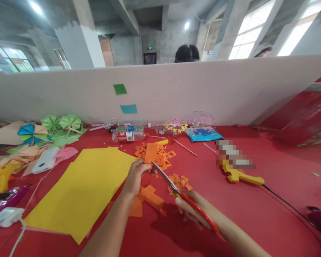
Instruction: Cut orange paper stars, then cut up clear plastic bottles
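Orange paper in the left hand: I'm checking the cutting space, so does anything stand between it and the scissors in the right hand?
Nothing visible stands between the orange paper and the scissors in the right hand; their tip appears right at the paper's lower end, with the left hand gripping close beside it.

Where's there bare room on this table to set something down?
On the right: a broad patch between the yellow glue gun and the red box, bearing a small green scrap, and another between the glue gun's cord and the right forearm. It's crowded at left with yellow paper, at the back with bottles, and around the left hand with orange scraps.
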The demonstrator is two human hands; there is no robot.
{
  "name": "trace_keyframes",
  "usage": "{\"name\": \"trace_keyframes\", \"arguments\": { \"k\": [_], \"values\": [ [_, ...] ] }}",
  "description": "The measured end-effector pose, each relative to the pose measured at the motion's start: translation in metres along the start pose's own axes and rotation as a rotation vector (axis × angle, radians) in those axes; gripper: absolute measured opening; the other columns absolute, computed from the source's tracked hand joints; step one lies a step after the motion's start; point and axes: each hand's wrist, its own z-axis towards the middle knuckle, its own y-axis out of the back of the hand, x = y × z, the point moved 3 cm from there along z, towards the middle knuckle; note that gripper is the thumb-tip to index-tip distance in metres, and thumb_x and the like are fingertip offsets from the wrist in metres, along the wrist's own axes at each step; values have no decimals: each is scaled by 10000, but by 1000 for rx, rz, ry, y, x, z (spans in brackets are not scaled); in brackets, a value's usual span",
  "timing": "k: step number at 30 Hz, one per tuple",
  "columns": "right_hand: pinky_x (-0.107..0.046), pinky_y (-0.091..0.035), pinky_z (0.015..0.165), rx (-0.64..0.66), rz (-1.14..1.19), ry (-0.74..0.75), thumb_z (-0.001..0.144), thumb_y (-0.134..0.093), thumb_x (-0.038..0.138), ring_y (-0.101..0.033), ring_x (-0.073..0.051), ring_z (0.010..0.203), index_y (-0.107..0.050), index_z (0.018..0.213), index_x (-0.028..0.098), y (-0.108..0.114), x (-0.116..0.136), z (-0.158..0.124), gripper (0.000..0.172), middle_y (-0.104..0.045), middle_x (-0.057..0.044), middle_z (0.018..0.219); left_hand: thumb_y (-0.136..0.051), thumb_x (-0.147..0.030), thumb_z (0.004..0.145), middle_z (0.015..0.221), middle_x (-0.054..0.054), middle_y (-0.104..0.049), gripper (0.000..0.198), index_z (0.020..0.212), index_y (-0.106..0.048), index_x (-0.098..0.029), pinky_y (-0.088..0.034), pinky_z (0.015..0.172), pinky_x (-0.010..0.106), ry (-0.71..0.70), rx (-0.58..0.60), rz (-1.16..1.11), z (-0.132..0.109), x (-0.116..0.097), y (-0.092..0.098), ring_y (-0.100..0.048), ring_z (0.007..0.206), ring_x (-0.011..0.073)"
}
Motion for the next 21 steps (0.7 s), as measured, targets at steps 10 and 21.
{"name": "trace_keyframes", "arguments": {
  "k": [10, 21],
  "values": [
    [-166, -286, 307, -35, -75, -31, 674, -479, 788, -414, -88, 350, -485, 625, 196, -1, 4, -2, 594, -333, 82, 370, -561, -165, 642, 538, -25, -594, 107, 538, -584, -159, -429, 604, 229, 17, 53, 17, 0, 6, -2, -536, 552, 110],
    [-151, -238, 267, -70, -65, -75, 663, -516, 774, -348, -48, 272, -452, 575, 195, 0, 6, 0, 589, -368, 80, 351, -531, -174, 644, 551, 13, -635, 131, 516, -554, -160, -419, 573, 249, 42, 127, 10, -1, 1, -6, -607, 604, 154]
  ]
}}
